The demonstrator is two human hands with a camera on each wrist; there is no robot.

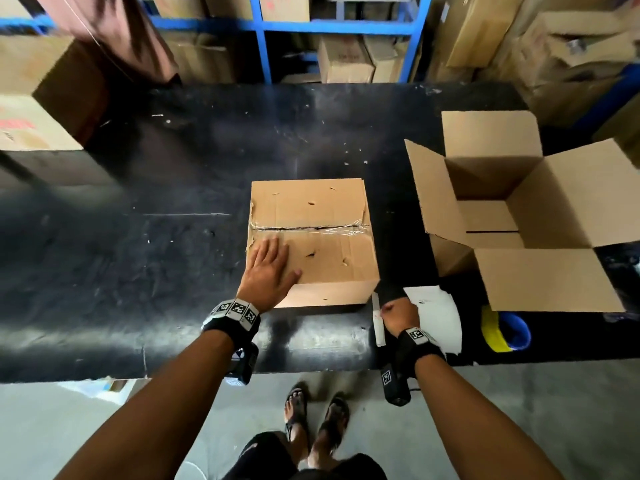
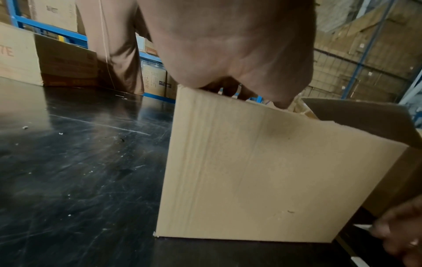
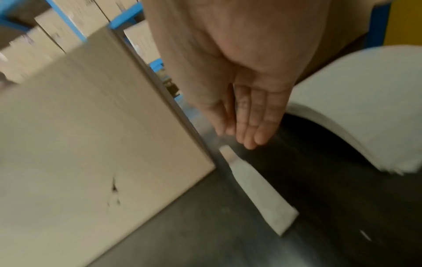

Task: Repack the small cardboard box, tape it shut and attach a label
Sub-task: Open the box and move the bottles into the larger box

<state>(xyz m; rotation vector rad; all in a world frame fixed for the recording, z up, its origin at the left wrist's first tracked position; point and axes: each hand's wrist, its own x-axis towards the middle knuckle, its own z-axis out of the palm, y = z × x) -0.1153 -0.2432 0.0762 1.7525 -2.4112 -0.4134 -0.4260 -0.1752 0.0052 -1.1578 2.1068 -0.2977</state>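
Note:
The small cardboard box (image 1: pixel 322 209) (image 2: pixel 262 171) (image 3: pixel 80 144) stands in the middle of the black table, flaps down, with clear tape along the top seam. My left hand (image 1: pixel 272 266) (image 2: pixel 228 45) lies flat on the near-left part of its top, fingers straight. My right hand (image 1: pixel 398 315) (image 3: pixel 248 117) hovers by the box's near-right corner, fingers straight and together, holding nothing. Just below its fingertips a narrow white strip (image 1: pixel 378 323) (image 3: pixel 262 195) lies on the table. A curled white label sheet (image 1: pixel 438 317) (image 3: pixel 365 99) lies right of that hand.
A larger open cardboard box (image 1: pixel 519 209) with its flaps spread stands at the right. A blue and yellow tape roll (image 1: pixel 505 332) sits near the front edge under one flap. The black table (image 1: pixel 156 237) is scratched; cartons and blue shelving stand behind it.

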